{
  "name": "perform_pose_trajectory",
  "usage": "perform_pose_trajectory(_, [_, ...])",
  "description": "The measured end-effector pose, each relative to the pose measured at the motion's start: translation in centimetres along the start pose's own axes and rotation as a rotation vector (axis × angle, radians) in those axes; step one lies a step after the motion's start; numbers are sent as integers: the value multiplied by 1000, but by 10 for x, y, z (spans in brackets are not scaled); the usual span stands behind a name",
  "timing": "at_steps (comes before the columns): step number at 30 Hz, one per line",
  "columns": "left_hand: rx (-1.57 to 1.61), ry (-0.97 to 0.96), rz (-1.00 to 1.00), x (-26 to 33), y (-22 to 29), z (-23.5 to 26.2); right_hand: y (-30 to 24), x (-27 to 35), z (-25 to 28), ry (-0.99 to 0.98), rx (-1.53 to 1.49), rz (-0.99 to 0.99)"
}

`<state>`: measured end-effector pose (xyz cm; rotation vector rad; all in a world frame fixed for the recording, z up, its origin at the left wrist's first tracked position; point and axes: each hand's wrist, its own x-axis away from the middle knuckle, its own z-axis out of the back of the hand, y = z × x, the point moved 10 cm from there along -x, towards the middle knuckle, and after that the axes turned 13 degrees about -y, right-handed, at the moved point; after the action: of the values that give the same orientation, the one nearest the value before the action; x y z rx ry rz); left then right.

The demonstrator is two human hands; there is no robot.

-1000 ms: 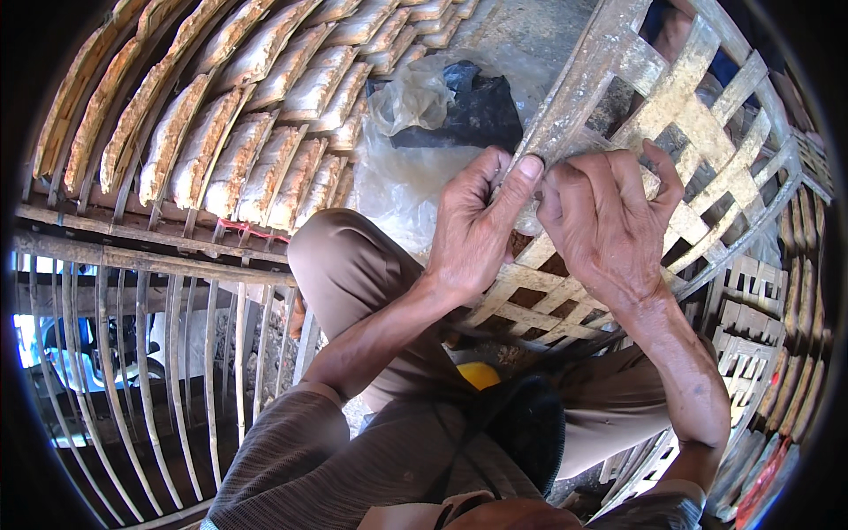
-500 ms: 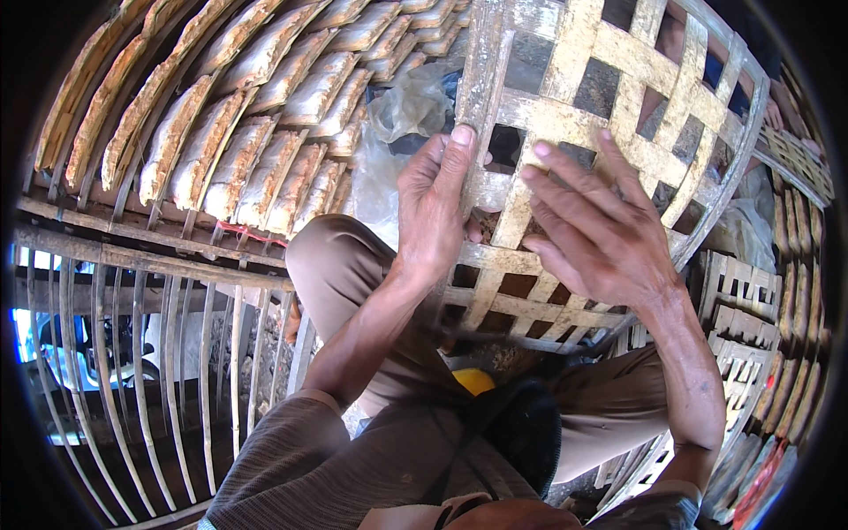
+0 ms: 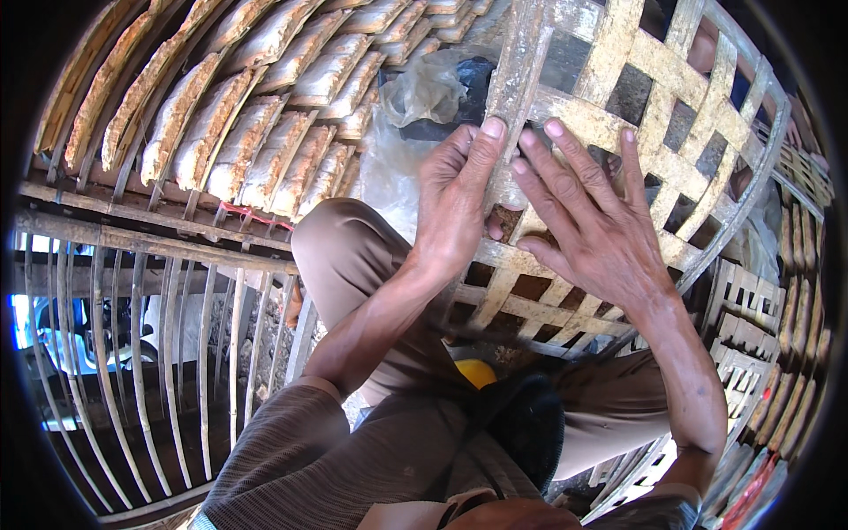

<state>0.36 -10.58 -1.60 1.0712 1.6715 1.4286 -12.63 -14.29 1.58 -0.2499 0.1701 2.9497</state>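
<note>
A woven bamboo tray (image 3: 609, 53) with an open lattice stands tilted in front of me. My left hand (image 3: 455, 199) is closed round its left edge strip (image 3: 515, 79), thumb on the near face and a fingertip showing through a gap. My right hand (image 3: 601, 225) lies palm down against the lattice, fingers spread, its fingertips close to that edge strip. Some brown material shows through the gaps behind the tray; I cannot make out what it is.
At the upper left, many-layered rows of pale, brown-edged pieces (image 3: 256, 132) rest on slats. A slatted bamboo rack (image 3: 208, 353) stands at left. Clear plastic sheeting (image 3: 397, 168) lies beyond my knee. More lattice trays (image 3: 746, 300) and stacked pieces (image 3: 786, 336) are at right.
The tray and both hands sit a little farther right in the picture, which has shifted too. My right fingers have slid toward the tray's left edge, nearer my left hand.
</note>
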Motion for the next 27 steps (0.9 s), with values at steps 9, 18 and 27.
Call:
perform_pose_trajectory(9, [-46, 23, -7, 0, 4, -1, 0, 3, -8, 10, -7, 44])
perform_pose_trajectory(18, [7, 56, -103, -2, 3, 9, 0, 9, 5, 76, -75, 84])
perform_pose_trajectory(27, [8, 69, -191, -2, 15, 13, -27, 18, -23, -106, 8, 284])
